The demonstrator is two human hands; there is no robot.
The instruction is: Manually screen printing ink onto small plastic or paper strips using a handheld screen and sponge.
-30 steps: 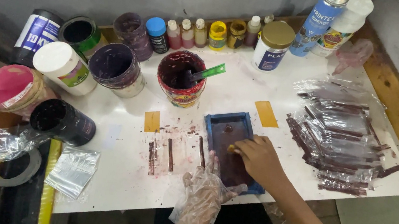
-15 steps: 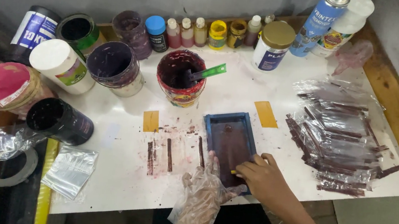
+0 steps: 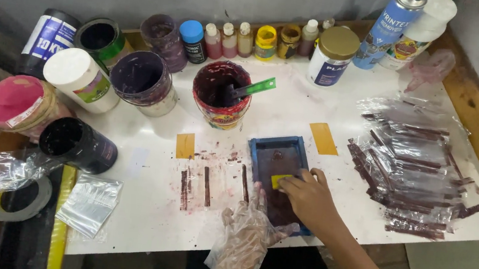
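A small blue frame [image 3: 280, 156] lay flat on the white table [image 3: 289, 110], just below the red paint tub [image 3: 221, 94] with the green stick [image 3: 251, 89]. The right hand [image 3: 309, 196] was bare and pressed a yellow card [image 3: 279, 181] onto the frame, fingers pinched on it. The left hand [image 3: 248, 236] wore a loose clear glove and lay flat and open at the frame's lower left edge. Painted strips in clear bags [image 3: 411, 164] lay right of the frame.
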